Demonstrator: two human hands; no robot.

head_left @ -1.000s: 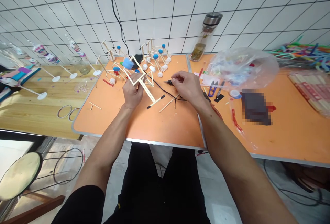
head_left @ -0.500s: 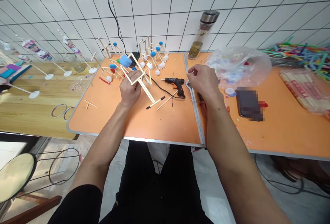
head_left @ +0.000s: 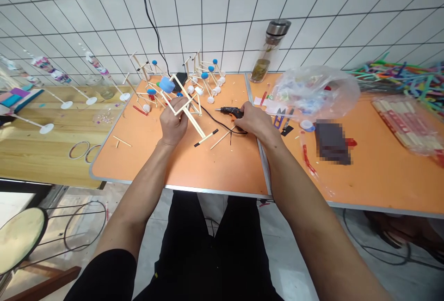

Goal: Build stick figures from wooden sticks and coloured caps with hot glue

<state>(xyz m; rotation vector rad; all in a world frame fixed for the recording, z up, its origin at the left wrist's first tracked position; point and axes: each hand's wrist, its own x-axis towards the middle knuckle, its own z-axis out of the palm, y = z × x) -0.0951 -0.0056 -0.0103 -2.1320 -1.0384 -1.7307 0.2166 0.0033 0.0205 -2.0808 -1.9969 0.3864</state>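
My left hand (head_left: 174, 123) is closed round a wooden-stick model (head_left: 190, 115), raised over the orange table. A blue bottle-cap-like disc (head_left: 167, 84) sits at its upper end, and a crossbar with black tips (head_left: 206, 138) at its lower end. My right hand (head_left: 252, 119) has its fingers wrapped on the grip of a black and orange hot glue gun (head_left: 227, 110), which lies on the table with its nozzle pointing left. Part of the grip is hidden by the fingers. One loose stick (head_left: 222, 138) lies just below the gun.
Several similar stick models (head_left: 208, 76) stand at the back. The gun's black cord (head_left: 217, 118) crosses the table. To the right are a glass bottle (head_left: 265, 58), a plastic bag (head_left: 314, 90), purple-handled scissors (head_left: 278, 120), a pixelated dark object (head_left: 331, 141) and packed sticks (head_left: 407, 118).
My right hand has moved left and down from beside the table seam onto the glue gun's grip. The left hand and the stick model have stayed nearly still.
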